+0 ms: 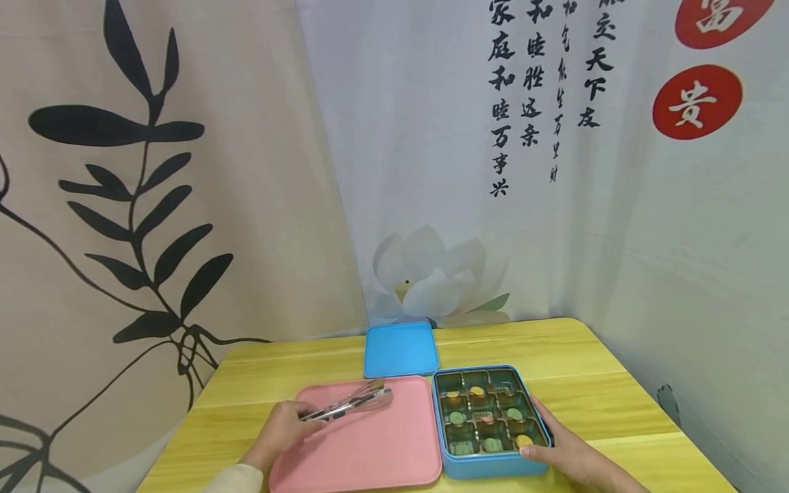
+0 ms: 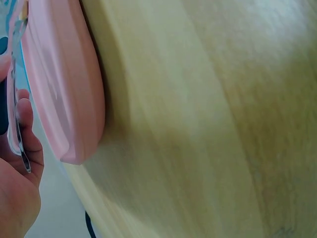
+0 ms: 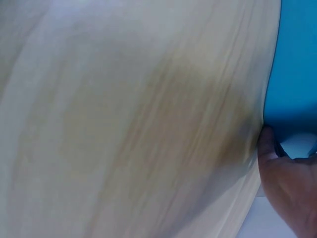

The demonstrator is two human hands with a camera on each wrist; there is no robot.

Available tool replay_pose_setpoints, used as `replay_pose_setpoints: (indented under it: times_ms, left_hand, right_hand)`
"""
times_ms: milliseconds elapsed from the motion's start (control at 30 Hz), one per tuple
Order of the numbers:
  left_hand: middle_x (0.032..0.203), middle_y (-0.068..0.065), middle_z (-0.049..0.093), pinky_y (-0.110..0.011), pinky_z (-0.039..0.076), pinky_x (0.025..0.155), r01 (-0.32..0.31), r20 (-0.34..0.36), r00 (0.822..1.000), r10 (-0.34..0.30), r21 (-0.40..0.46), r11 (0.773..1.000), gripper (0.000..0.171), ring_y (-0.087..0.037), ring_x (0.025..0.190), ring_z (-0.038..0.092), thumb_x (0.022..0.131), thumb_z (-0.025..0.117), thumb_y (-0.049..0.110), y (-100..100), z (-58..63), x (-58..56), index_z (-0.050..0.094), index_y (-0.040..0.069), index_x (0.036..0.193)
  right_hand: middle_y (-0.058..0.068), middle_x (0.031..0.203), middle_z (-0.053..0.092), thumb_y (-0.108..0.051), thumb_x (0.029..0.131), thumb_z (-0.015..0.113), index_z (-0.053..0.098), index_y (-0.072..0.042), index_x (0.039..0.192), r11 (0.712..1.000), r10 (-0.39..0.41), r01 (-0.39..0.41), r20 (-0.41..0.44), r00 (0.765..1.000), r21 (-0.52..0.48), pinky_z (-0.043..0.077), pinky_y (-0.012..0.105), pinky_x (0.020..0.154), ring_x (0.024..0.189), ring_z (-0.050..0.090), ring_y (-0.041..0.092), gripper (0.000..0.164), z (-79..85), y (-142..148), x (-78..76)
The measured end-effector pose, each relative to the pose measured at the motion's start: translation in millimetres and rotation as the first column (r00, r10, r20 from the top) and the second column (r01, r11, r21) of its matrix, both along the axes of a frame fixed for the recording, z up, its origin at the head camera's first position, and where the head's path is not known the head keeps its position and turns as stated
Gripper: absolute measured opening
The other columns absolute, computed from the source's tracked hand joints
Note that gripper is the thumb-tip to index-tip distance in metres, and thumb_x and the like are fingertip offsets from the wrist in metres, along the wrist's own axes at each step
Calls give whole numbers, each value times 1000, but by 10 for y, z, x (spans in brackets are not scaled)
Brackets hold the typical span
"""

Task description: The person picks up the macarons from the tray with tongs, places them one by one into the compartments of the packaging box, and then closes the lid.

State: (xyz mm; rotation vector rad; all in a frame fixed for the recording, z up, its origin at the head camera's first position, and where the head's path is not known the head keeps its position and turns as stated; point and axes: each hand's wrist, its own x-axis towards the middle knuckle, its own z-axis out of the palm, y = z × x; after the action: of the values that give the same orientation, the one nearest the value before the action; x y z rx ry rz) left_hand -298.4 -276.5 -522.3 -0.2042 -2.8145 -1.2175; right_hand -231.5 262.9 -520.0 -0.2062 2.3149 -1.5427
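My left hand (image 1: pixel 288 430) grips a pair of clear-tipped tongs (image 1: pixel 337 410) above the pink tray (image 1: pixel 370 452). In the left wrist view the fingers and thumb close round the tongs (image 2: pixel 16 114); a small yellowish-brown thing (image 2: pixel 23 11) shows near their far end, too blurred to name. To the right stands a blue box (image 1: pixel 493 467) with a dark divided insert. Small round pieces, green, orange and pink, lie in its compartments, among them a green piece (image 1: pixel 457 417). My right hand (image 1: pixel 570 452) holds the box's right side near the front corner, thumb over the rim.
A blue lid (image 1: pixel 401 349) lies flat behind the tray, at the back of the yellow wood-grain table (image 1: pixel 616 404). The tray's right edge lies close against the box. A printed curtain (image 1: pixel 431 137) hangs behind the table.
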Motion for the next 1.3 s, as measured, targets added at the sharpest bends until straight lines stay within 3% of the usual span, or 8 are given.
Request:
replay_pose_setpoints:
  times_ms: [467,767,1300]
  left_hand:
    - [72,2,64,-25,48,50,-25,-12,1000,24,-11,1000,19,-13,60,56,72,87,16,-10,-7,17,75,10,85]
    - [76,3,67,-25,49,59,-27,-36,999,25,-54,998,12,-13,69,56,75,85,15,-16,24,32,76,12,82]
    - [73,4,65,-24,45,56,-64,-31,998,63,-44,997,11,-14,67,53,75,85,15,26,88,47,77,12,81]
  right_hand:
    - [36,157,-3,-29,97,66,-6,-5,158,999,-31,31,9,999,17,12,77,102,138,1,61,97,11,-21,-1]
    - [35,157,-6,-31,98,63,-9,-4,157,1000,-3,3,4,1000,22,13,77,101,138,0,61,96,-13,5,-17]
    - [36,157,-8,-32,101,59,-14,-8,156,999,40,-40,-6,999,6,11,77,102,138,-2,61,95,-42,47,-29]
